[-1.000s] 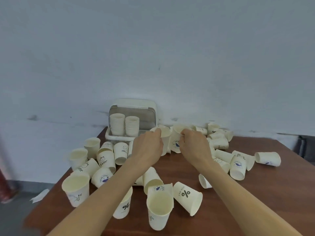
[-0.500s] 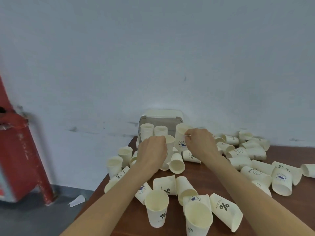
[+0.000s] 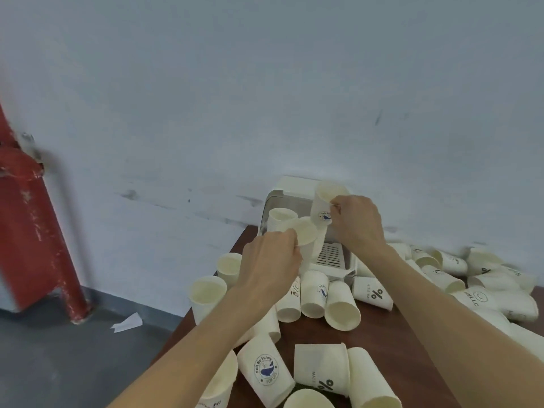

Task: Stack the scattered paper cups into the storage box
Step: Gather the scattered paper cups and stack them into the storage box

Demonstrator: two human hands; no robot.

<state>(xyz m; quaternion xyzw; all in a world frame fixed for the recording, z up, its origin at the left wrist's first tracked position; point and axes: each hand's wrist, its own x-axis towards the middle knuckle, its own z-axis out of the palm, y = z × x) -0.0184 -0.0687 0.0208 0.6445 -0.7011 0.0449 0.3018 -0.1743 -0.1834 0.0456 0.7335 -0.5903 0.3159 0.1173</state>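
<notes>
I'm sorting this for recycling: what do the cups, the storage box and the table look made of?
Cup in the right hand: matte off-white paper with printed logo and rolled rim. Storage box: seemingly smooth white plastic, with a moulded slotted floor and rounded corners. Table: dark reddish-brown, slightly glossy; wood or wood-look laminate, cannot tell which.

The paper cups [image 3: 343, 307] strewn over the desk [image 3: 379, 334] are matt cream card with printed logos. The desk looks like smooth reddish-brown wood with a dull sheen. At its far edge the storage box [image 3: 329, 257] is smooth off-white plastic with a slotted floor and a translucent grey lid.
</notes>
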